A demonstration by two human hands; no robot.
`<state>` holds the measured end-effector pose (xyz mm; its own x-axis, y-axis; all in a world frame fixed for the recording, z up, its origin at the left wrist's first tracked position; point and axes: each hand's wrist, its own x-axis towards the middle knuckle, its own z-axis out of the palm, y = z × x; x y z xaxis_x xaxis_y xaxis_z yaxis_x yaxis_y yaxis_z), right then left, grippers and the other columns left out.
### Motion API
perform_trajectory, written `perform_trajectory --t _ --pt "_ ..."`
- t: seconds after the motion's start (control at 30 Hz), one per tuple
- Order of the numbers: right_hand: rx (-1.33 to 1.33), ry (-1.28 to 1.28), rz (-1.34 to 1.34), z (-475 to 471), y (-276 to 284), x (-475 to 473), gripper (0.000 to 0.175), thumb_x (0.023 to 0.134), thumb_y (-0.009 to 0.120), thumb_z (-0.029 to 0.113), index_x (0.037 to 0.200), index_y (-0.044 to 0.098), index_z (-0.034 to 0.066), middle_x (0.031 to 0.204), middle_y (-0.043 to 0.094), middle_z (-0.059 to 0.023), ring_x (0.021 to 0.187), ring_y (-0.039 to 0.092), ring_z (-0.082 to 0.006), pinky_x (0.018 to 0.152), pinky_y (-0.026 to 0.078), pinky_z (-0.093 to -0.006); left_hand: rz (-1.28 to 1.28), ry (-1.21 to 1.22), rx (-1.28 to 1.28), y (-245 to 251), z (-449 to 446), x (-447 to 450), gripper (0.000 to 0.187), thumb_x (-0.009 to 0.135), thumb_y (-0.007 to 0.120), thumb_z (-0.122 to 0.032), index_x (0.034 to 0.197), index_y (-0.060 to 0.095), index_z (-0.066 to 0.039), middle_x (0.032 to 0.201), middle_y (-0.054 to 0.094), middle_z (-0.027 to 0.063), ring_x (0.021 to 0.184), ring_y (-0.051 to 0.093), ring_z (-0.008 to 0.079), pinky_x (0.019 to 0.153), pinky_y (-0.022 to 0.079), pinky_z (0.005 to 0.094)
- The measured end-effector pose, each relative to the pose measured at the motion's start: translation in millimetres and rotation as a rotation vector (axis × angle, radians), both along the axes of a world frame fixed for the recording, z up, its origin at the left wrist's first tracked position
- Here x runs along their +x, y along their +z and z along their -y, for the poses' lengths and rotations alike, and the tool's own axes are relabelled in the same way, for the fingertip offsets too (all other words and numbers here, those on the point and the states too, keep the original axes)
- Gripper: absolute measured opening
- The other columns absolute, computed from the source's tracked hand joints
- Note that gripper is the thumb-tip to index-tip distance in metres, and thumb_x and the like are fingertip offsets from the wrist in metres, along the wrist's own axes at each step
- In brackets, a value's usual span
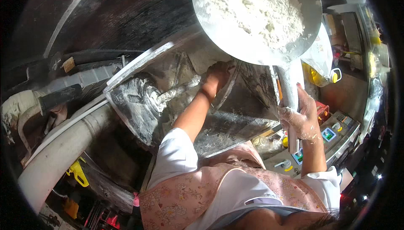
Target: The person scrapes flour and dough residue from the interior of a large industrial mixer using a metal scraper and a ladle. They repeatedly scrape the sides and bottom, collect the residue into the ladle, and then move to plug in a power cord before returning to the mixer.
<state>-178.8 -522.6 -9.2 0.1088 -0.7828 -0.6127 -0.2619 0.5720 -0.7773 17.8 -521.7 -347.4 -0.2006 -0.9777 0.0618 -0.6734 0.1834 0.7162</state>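
Observation:
My right hand (301, 118) is closed around the metal handle of a large round pan or scoop (252, 58), at the upper right. The pan holds a pale, crumbly, floury mass (258, 12), partly washed out by glare. My left hand (217, 75) reaches into a big metal mixer trough (217, 132), beside its flour-caked shaft (180, 89) and a metal mixing bar (228, 88). The fingers of my left hand are dark and partly hidden, so what they touch cannot be told. Pale bits of dough cling to my right hand and wrist.
A pale thick pipe (63, 154) and a black-gripped handle (60, 97) lie left of the trough. To the right are a plastic oil jug (318, 77), a white bag (318, 53) and a control panel with knobs (337, 129). A yellow plastic object (77, 173) sits lower left.

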Motion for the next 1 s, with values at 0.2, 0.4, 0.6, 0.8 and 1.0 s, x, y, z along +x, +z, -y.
perform_trajectory --t 0.2,0.4,0.6,0.8,1.0 --pt "-0.002 -0.035 0.025 -0.4 3.8 1.3 0.050 0.066 0.063 0.008 0.113 0.052 -0.0054 0.069 0.054 -0.0044 0.048 0.049 -0.0106 0.042 0.041 -0.0249 0.589 -0.445 0.537 -51.0 69.5 23.7 0.022 0.087 0.057 -0.021 0.101 0.069 -0.010 0.104 0.068 0.0130 0.101 0.063 0.0273 0.087 0.050 0.0389" --pt "0.012 -0.022 0.076 0.5 8.9 -3.7 0.049 0.072 0.067 0.011 0.117 0.053 -0.0044 0.074 0.056 -0.0033 0.053 0.053 -0.0104 0.046 0.041 -0.0239 0.258 -0.350 0.277 -52.4 7.9 72.4 0.055 0.089 0.052 -0.022 0.141 0.043 -0.010 0.131 0.054 0.0212 0.118 0.054 0.0314 0.102 0.040 0.0444" --pt "0.042 -0.010 0.122 -1.5 7.4 -12.8 0.049 0.070 0.067 0.010 0.115 0.053 -0.0036 0.072 0.056 -0.0027 0.052 0.054 -0.0111 0.045 0.044 -0.0244 0.740 -0.680 0.324 77.7 -68.3 87.1 0.065 0.091 0.049 -0.029 0.146 0.029 0.000 0.151 0.029 0.0237 0.138 0.031 0.0365 0.115 0.024 0.0456" --pt "0.079 0.054 0.190 0.4 14.8 -29.2 0.051 0.076 0.065 0.006 0.124 0.050 -0.0034 0.080 0.057 -0.0041 0.057 0.054 -0.0107 0.050 0.044 -0.0246 0.421 -0.268 0.877 99.3 -29.7 99.9 0.046 0.092 0.051 -0.027 0.134 0.050 -0.008 0.134 0.053 0.0182 0.127 0.047 0.0348 0.106 0.037 0.0395" --pt "0.081 0.033 0.185 -5.6 6.3 -42.7 0.053 0.076 0.065 0.005 0.127 0.049 -0.0024 0.084 0.057 -0.0039 0.058 0.054 -0.0099 0.049 0.044 -0.0236 0.401 -0.329 0.604 56.2 0.0 114.4 0.044 0.093 0.054 -0.041 0.132 0.056 -0.021 0.148 0.039 0.0135 0.139 0.034 0.0299 0.113 0.024 0.0478"
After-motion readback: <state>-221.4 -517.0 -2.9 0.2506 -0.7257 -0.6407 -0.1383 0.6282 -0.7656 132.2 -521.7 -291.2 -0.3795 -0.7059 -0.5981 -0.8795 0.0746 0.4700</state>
